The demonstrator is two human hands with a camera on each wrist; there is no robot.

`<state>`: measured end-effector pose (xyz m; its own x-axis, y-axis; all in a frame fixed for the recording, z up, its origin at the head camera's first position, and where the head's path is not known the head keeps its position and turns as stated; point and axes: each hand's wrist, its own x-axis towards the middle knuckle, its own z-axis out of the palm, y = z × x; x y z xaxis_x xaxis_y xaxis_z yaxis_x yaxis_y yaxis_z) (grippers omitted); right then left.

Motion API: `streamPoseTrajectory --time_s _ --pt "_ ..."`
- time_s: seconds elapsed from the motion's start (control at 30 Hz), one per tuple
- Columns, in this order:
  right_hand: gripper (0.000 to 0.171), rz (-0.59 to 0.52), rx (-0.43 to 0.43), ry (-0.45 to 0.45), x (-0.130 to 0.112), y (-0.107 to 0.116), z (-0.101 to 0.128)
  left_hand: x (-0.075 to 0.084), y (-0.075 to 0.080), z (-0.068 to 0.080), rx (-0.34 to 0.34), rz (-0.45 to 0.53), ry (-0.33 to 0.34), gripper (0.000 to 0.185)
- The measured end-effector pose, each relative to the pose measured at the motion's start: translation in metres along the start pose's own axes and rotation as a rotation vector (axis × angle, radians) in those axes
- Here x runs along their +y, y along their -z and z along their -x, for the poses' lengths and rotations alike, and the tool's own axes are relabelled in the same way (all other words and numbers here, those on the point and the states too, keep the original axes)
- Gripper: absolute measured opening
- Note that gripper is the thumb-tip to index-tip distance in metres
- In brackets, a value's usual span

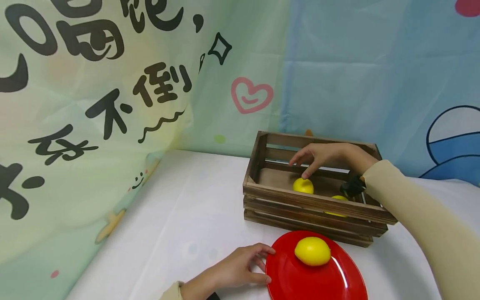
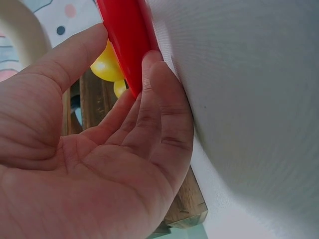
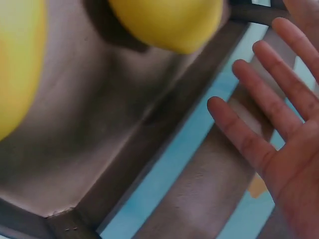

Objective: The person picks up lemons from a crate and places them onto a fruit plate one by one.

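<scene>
A wooden crate stands on the white table and holds two lemons. My right hand hovers over it with spread, straight fingers, its index tip at the top of the left lemon; the second lemon lies further right. In the right wrist view the open fingers are apart from a lemon. In front of the crate a red plate carries a third lemon. My left hand holds the plate's left rim between thumb and fingers.
A printed cloth backdrop rises close behind and to the left of the table. The white tablecloth stretches left of the crate. My right sleeve crosses the crate's right end.
</scene>
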<state>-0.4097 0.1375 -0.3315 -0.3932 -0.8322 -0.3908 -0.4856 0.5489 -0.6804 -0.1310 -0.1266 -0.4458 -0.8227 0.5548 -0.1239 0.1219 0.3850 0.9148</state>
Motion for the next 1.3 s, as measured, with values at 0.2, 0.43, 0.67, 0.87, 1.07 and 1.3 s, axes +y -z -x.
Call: streamPoseTrajectory --time_s 0.2,0.43,0.67,0.87,1.07,1.3 --pt "0.07 0.035 -0.145 -0.023 0.011 -0.006 -0.01 -0.001 0.002 0.0 0.001 0.004 -0.004 0.048" --pt "0.067 -0.017 -0.269 -0.02 0.021 -0.019 -0.019 -0.004 -0.001 0.0 -0.005 0.004 -0.014 0.048" --pt "0.062 0.004 -0.323 -0.042 0.024 -0.02 -0.022 -0.001 -0.001 -0.002 -0.001 0.002 0.01 0.049" --pt "0.056 -0.052 -0.335 -0.075 0.024 -0.029 -0.022 -0.002 -0.003 0.0 -0.01 0.014 -0.006 0.048" --pt "0.05 -0.099 -0.365 -0.094 0.024 -0.033 -0.022 -0.004 -0.005 0.001 -0.021 0.033 -0.02 0.047" --pt "0.048 -0.067 -0.337 -0.058 0.022 -0.027 -0.025 -0.003 -0.001 0.0 -0.015 0.032 -0.008 0.048"
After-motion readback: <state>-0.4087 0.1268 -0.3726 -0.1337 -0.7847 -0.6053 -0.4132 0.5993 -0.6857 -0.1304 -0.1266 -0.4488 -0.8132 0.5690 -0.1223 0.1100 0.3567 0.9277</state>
